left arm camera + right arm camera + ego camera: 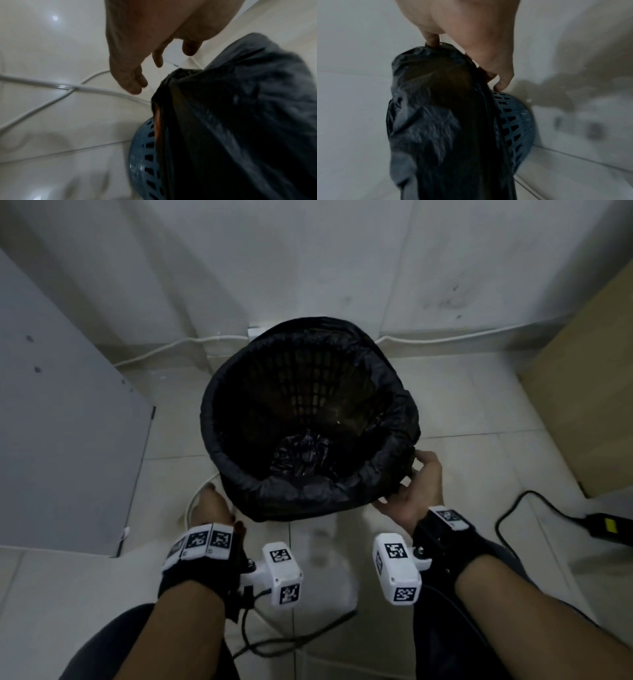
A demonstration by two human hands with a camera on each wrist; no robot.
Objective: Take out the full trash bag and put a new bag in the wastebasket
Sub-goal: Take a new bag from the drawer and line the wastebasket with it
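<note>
A blue mesh wastebasket (142, 155) stands on the tiled floor, lined with a black trash bag (308, 494) whose edge is folded down over the rim. Some crumpled black plastic (301, 453) lies at the bottom inside. My right hand (414, 474) is at the basket's right side; in the right wrist view the right hand (467, 60) pinches the folded bag edge (436, 108) between thumb and fingers, above the mesh wall (513, 121). My left hand (214, 498) hangs by the near-left side with relaxed fingers (137, 83), just apart from the bag (240, 121).
A white cable (51, 86) loops on the floor under my left hand. A black power adapter (609, 525) with its cord lies at the right. A grey panel (68, 422) stands on the left, a wooden cabinet (589, 388) on the right, and a white wall behind.
</note>
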